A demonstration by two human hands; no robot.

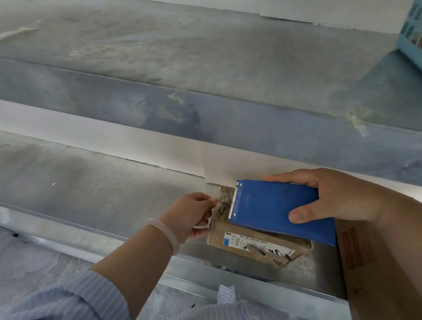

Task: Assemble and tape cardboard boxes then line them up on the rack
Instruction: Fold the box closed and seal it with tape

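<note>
A small brown cardboard box [257, 246] with a white shipping label lies on the grey metal rack shelf [83, 182]. My right hand [330, 197] grips a blue tape dispenser [277, 210] that rests over the box's top, with its toothed edge facing left. My left hand [191, 216], with a pale bangle on the wrist, pinches the free end of the tape [221, 206] just left of the teeth, at the box's left edge.
A second, larger cardboard box [370, 273] stands at the lower right under my right forearm. A light blue plastic basket [416, 26] sits on the upper shelf at the far right. The shelves are scuffed, with old tape residue.
</note>
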